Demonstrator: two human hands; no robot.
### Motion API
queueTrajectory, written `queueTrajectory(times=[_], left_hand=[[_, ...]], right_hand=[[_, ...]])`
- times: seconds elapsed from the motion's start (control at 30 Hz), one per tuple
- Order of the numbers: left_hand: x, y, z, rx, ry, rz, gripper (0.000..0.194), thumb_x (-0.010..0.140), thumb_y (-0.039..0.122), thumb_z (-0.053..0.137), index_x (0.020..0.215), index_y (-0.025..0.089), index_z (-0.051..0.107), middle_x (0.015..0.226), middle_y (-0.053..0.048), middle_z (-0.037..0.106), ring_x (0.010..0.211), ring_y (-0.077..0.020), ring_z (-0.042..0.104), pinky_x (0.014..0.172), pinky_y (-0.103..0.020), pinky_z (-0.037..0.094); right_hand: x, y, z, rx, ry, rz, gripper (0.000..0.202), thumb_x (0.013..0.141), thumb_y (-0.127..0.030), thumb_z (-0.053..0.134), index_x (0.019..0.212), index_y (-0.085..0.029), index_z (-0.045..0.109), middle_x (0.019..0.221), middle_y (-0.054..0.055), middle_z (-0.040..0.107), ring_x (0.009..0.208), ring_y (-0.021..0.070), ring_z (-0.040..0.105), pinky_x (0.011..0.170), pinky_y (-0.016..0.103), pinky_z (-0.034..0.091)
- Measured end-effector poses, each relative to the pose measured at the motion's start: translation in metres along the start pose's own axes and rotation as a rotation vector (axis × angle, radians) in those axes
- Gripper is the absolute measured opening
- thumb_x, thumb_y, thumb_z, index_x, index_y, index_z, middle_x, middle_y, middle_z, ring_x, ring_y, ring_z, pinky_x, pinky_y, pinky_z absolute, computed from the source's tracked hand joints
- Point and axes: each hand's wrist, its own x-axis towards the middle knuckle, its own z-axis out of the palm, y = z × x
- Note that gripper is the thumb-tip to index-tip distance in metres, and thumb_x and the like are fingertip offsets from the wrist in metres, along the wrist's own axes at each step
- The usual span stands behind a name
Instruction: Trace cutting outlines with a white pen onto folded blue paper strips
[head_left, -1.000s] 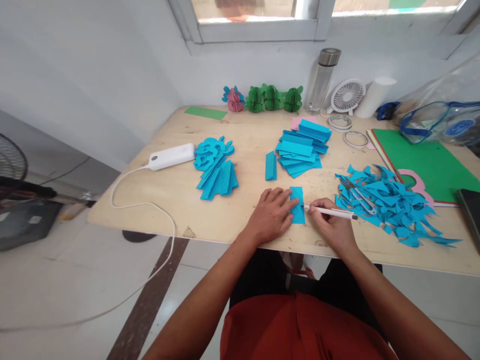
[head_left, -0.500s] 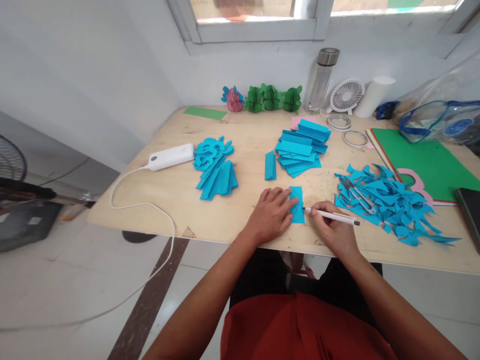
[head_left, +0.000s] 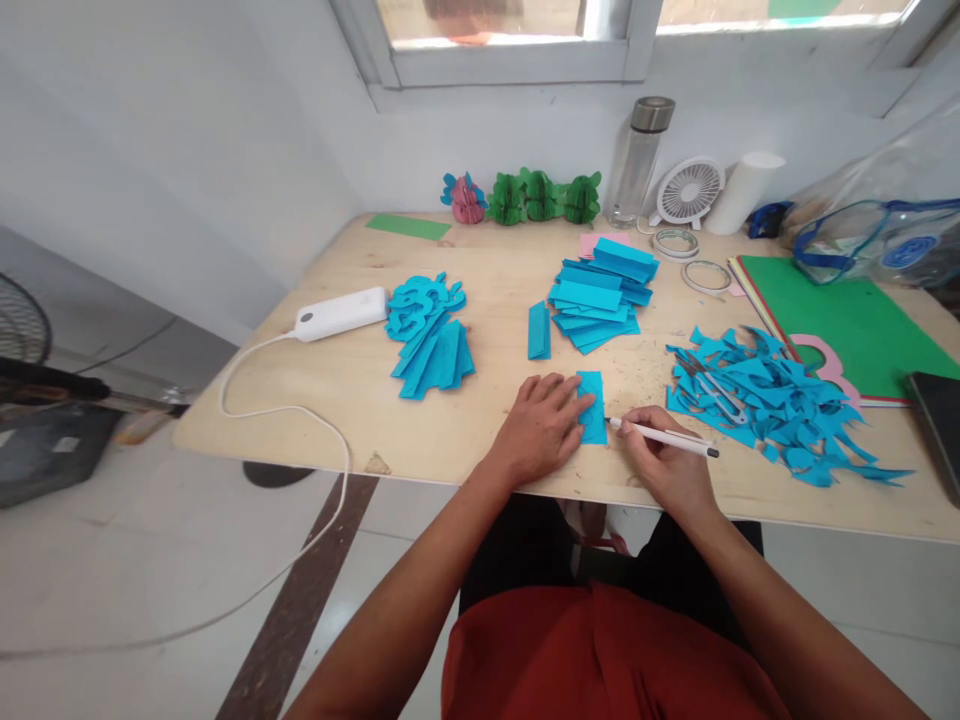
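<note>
A small blue paper piece (head_left: 593,420) lies on the table near its front edge. My left hand (head_left: 541,428) rests flat with its fingers spread, the fingertips pressing on the paper's left side. In my right hand (head_left: 670,465) is a white pen (head_left: 667,436), gripped between thumb and fingers. The pen's tip is at the right edge of the paper. Above the paper lies a single folded blue strip (head_left: 538,330), and behind it a pile of folded blue paper (head_left: 600,295).
Blue cut-out shapes (head_left: 424,305) and folded pieces (head_left: 441,360) lie left, beside a white power bank (head_left: 341,313) with its cable. Blue scraps (head_left: 787,410) with a craft knife (head_left: 712,388) lie right, near green sheets (head_left: 862,330). A bottle (head_left: 640,165) and small fan (head_left: 688,192) stand behind.
The view has shifted very slightly. My left hand stays on the paper, and the pen in my right hand remains at the paper's right edge with hardly any movement.
</note>
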Motion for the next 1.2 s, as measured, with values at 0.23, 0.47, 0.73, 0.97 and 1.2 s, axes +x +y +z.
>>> queueTrajectory(times=[0.23,0.47,0.73,0.97,1.2], left_hand=[[0.0,0.001,0.0,0.003,0.005,0.005,0.04,0.092,0.031,0.047,0.131,0.023,0.055,0.145,-0.007,0.048,0.131,-0.0293,0.039,0.11,-0.05,0.03],[0.0,0.0,0.0,0.003,0.009,0.01,0.04,0.092,0.031,0.048,0.131,0.024,0.055,0.145,-0.007,0.048,0.131,-0.0293,0.039,0.11,-0.05,0.03],[0.0,0.0,0.0,0.001,0.008,0.008,0.04,0.092,0.031,0.048,0.13,0.024,0.056,0.146,-0.007,0.047,0.131,-0.0289,0.039,0.109,-0.049,0.031],[0.0,0.0,0.0,0.0,0.012,0.009,0.04,0.092,0.031,0.048,0.13,0.023,0.056,0.145,-0.008,0.048,0.131,-0.0291,0.039,0.109,-0.049,0.032],[0.0,0.0,0.001,0.011,0.009,0.01,0.04,0.092,0.031,0.048,0.131,0.024,0.055,0.145,-0.007,0.048,0.132,-0.0291,0.039,0.109,-0.049,0.031]], right_hand=[[-0.002,-0.001,0.0,0.0,0.001,0.0,0.02,0.086,-0.038,0.052,0.081,-0.021,0.063,0.068,-0.001,0.064,0.054,0.0127,0.051,0.053,0.025,0.038],[-0.004,0.001,0.0,-0.016,0.004,-0.012,0.021,0.087,-0.038,0.052,0.08,-0.021,0.062,0.063,-0.002,0.062,0.05,0.0123,0.048,0.05,0.025,0.037],[-0.006,-0.002,-0.002,0.002,-0.005,0.004,0.02,0.087,-0.038,0.052,0.079,-0.022,0.062,0.063,-0.002,0.062,0.05,0.0124,0.049,0.049,0.024,0.038],[-0.009,-0.004,-0.003,0.003,-0.006,0.015,0.02,0.087,-0.037,0.053,0.08,-0.021,0.062,0.063,-0.002,0.061,0.051,0.0121,0.049,0.051,0.024,0.038],[-0.011,-0.004,-0.003,-0.003,0.002,-0.003,0.02,0.087,-0.038,0.053,0.078,-0.022,0.061,0.065,-0.001,0.064,0.052,0.0132,0.054,0.052,0.025,0.042]])
